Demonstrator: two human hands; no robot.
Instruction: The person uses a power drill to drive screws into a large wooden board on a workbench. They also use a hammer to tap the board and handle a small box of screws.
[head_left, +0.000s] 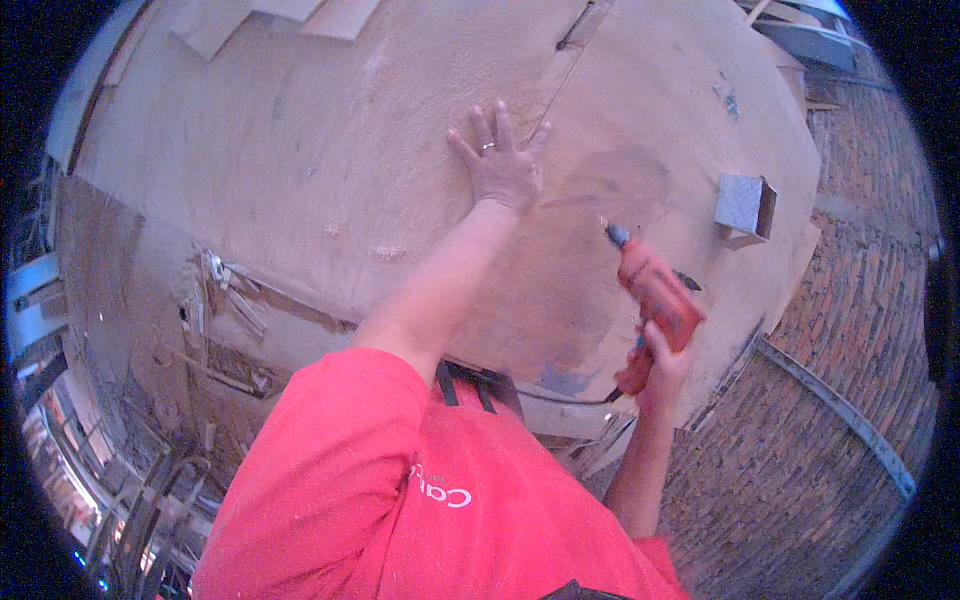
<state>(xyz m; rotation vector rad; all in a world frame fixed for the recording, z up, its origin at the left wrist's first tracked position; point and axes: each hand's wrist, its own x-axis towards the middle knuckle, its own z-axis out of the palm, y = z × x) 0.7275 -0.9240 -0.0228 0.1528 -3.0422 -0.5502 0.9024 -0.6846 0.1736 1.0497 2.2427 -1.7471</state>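
My left hand [507,172] lies on the wide wooden board [400,140], fingers spread and a ring on one of them. Lower right of it, my right hand [660,365] is wrapped round the handle of a red power drill [657,295]. The drill's dark chuck [617,236] points up and to the left, toward the board near my left hand. Whether its tip touches the wood I cannot tell. A dark cord comes off the bottom of the handle.
An open cardboard box [742,210] stands on the board at the right. Flat wooden pieces [335,18] lie at the far left. Metal tools and scraps [235,290] are by the near left edge. Brick paving [850,300] and a metal bar [840,410] are at the right.
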